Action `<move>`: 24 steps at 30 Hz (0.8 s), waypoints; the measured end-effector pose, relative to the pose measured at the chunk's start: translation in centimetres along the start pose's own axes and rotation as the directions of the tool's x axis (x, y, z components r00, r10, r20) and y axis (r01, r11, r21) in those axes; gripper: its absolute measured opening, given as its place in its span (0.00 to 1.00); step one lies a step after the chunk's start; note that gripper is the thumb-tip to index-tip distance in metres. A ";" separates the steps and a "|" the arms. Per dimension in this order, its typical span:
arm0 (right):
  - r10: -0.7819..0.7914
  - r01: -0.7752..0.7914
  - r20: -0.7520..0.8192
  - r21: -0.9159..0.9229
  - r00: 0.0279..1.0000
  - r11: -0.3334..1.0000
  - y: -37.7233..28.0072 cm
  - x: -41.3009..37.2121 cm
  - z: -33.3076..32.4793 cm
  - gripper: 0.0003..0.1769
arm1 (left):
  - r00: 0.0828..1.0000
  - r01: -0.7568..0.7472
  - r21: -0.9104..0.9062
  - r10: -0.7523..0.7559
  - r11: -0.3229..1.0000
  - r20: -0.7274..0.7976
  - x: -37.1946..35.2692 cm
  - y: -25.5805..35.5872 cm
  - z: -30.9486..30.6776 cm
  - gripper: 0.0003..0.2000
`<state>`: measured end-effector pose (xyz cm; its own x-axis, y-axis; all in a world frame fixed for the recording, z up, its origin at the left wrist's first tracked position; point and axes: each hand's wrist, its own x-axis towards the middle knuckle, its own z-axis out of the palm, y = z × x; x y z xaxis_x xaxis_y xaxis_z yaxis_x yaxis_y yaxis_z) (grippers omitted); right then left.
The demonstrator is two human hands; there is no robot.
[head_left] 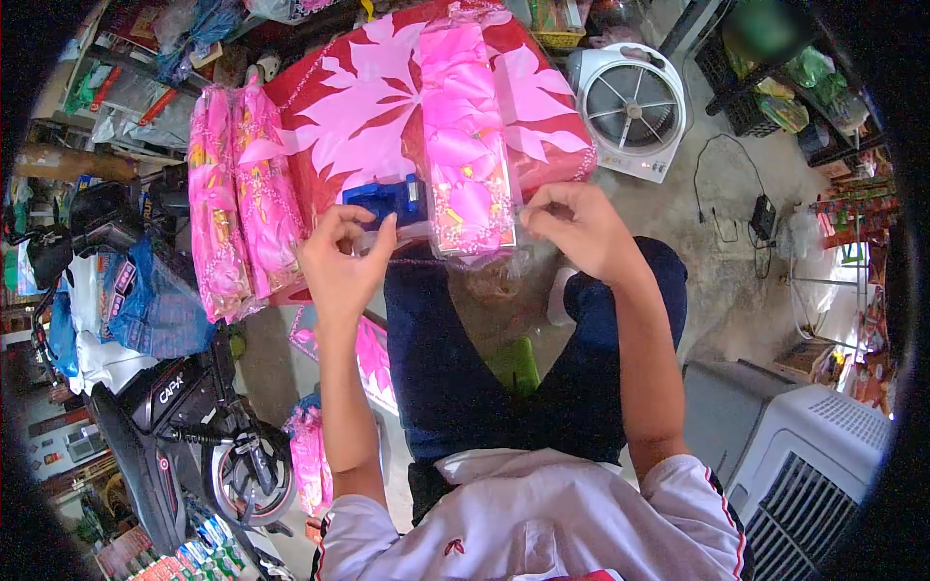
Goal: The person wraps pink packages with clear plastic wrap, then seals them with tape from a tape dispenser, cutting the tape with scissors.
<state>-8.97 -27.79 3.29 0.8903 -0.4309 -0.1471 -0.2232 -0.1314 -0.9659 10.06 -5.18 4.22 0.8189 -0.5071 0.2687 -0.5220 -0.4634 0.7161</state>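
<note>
A long box with pink satin ribbon and flowers (470, 145), wrapped in clear plastic, lies lengthwise on the red and pink floral sheet (572, 136). Left of the box sits a blue tool that looks like a tape dispenser (387, 200). My left hand (344, 254) is just below this tool, its fingers curled and the thumb held apart, with nothing visible between them. At the box's lower right edge, my right hand (581, 228) has thumb and fingers pinched together. Whether they grip the plastic or something small is too fine to make out.
Two wrapped pink bundles (221, 194) lie at the surface's left edge. A white box fan (635, 107) stands at the right, with a black cord and adapter (763, 218) on the floor. A motorbike (165, 426) is at left, an air cooler (804, 465) at lower right.
</note>
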 end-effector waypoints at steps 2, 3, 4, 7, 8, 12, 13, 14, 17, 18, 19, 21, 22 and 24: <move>0.020 -0.021 0.024 0.041 1.000 0.999 0.0 0.0 -0.1 0.09 | 0.997 0.046 -0.147 -0.037 0.988 0.062 0.1 -1.8 0.5 0.12; 0.029 -0.031 0.035 0.061 0.999 0.998 0.0 0.0 -0.1 0.09 | 0.994 0.071 -0.218 -0.051 0.973 0.094 0.2 -2.1 0.7 0.11; 0.026 -0.029 0.036 0.066 0.999 0.997 -0.1 -0.1 -0.1 0.09 | 0.988 0.100 -0.286 -0.061 0.953 0.143 0.2 -2.3 0.8 0.10; 0.022 -0.024 0.029 0.067 0.999 0.997 -0.3 -0.1 -0.1 0.09 | 0.961 0.188 -0.407 -0.081 0.894 0.265 0.6 -2.1 0.9 0.08; 0.023 -0.024 0.023 0.060 0.999 0.998 -0.2 0.0 0.0 0.09 | 0.953 0.212 -0.400 -0.097 0.892 0.288 0.8 -2.1 0.8 0.08; -0.026 0.028 -0.040 0.063 0.999 0.998 0.5 0.4 0.2 0.09 | 0.960 0.118 -0.355 -0.016 0.928 0.279 2.3 -3.0 1.7 0.10; -0.020 0.023 -0.038 0.067 0.999 0.997 0.2 0.4 0.2 0.09 | 0.960 0.132 -0.371 -0.025 0.919 0.279 2.8 -3.2 2.1 0.11; -0.016 0.018 -0.036 0.071 0.999 0.997 -0.1 0.4 0.2 0.09 | 0.960 0.145 -0.388 -0.034 0.910 0.279 3.3 -3.4 2.5 0.11; 0.043 -0.040 -0.024 0.130 0.999 0.991 -0.3 0.4 0.2 0.09 | 0.967 0.120 -0.416 -0.011 0.901 0.255 3.5 -3.1 2.3 0.13; 0.071 -0.067 -0.020 0.158 0.997 0.985 -0.2 0.4 0.1 0.08 | 0.969 0.101 -0.422 0.006 0.901 0.245 3.4 -2.9 2.0 0.13; 0.078 -0.075 -0.010 0.178 0.997 0.981 -0.2 0.3 0.0 0.08 | 0.971 0.094 -0.441 0.015 0.892 0.237 3.1 -2.6 1.8 0.14; 0.089 -0.091 0.017 0.218 0.996 0.972 -0.4 0.1 -0.1 0.08 | 0.976 0.079 -0.475 0.028 0.877 0.215 2.6 -2.0 1.1 0.15; 0.096 -0.099 0.027 0.217 0.995 0.971 -0.7 0.1 -0.1 0.08 | 0.978 0.087 -0.486 0.018 0.870 0.208 2.5 -1.9 1.0 0.16; 0.105 -0.112 0.047 0.214 0.993 0.970 -1.2 -0.1 0.0 0.08 | 0.982 0.099 -0.509 -0.001 0.855 0.189 2.2 -1.6 0.9 0.16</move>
<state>-8.80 -27.62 4.45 0.8799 -0.3994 -0.2572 -0.2318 0.1115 -0.9663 12.47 -6.17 3.04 0.7595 -0.6350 0.1411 -0.2434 -0.0762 0.9669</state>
